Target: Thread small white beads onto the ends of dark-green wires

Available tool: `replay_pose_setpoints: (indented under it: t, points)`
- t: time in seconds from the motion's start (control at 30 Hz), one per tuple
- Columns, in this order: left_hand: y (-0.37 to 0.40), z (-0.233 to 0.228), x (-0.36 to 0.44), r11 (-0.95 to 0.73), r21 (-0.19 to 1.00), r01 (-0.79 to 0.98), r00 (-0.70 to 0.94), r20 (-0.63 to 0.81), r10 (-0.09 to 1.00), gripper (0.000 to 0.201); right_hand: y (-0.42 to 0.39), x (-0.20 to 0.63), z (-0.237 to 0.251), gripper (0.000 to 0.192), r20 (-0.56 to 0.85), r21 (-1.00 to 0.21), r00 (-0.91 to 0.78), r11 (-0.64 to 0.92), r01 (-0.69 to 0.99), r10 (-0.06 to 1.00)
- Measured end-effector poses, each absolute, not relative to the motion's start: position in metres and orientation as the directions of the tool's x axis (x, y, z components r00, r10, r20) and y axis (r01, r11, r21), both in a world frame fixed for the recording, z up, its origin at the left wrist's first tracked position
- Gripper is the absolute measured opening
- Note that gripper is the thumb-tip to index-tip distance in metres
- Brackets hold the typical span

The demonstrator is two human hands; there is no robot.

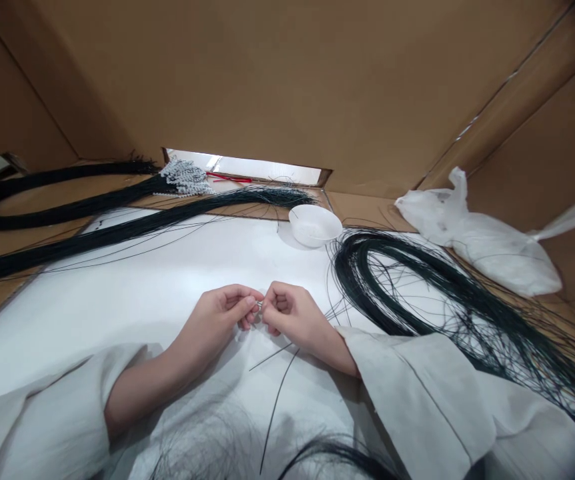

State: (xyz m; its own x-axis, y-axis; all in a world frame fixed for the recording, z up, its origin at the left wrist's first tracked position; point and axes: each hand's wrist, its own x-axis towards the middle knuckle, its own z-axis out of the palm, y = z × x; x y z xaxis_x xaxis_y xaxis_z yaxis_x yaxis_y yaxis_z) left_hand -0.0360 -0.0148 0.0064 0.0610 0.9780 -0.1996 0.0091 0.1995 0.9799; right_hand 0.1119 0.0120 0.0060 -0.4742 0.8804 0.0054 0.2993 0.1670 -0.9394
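Note:
My left hand and my right hand meet over the white work surface, fingertips almost touching. Both are closed in a pinch. A tiny pale, shiny piece shows between the fingertips, too small to name. Two thin dark strands run out below my right hand, one slanting left and one hanging toward me. Closer to my body, a bunch of dark strands lies at the bottom edge. Ahead of my hands stands a white bowl; small contents in it cannot be made out.
A big looped bundle of dark green-black strands spreads at right, beside a knotted white plastic bag. Long dark bundles lie at left, one ending in white beaded-looking tips. Red sticks lie near the slotted cardboard wall.

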Motion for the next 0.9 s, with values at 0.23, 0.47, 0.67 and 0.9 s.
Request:
replay_pose_setpoints:
  t: [0.23, 0.47, 0.67, 0.9]
  points:
    - [-0.0152, 0.0065, -0.0360, 0.200, 0.980, 0.018, 0.069, -0.201, 0.977, 0.013, 0.0118, 0.1124, 0.0073, 0.010, 0.002, -0.944, -0.486, 0.163, 0.288, 0.874]
    - [-0.0144, 0.0087, -0.0364, 0.198, 0.979, 0.047, 0.065, -0.201, 0.977, 0.014, 0.0123, 0.1120, 0.0097, 0.010, -0.007, -0.937, -0.492, 0.167, 0.307, 0.870]
    - [-0.0154, 0.0097, -0.0369, 0.202, 0.977, 0.072, 0.070, -0.207, 0.976, 0.014, 0.0127, 0.1125, 0.0073, 0.011, -0.024, -0.948, -0.498, 0.138, 0.287, 0.867]
    - [-0.0153, 0.0083, -0.0364, 0.200, 0.978, 0.064, 0.061, -0.204, 0.977, 0.013, 0.0138, 0.1126, 0.0059, 0.012, -0.040, -0.960, -0.487, 0.102, 0.262, 0.873]
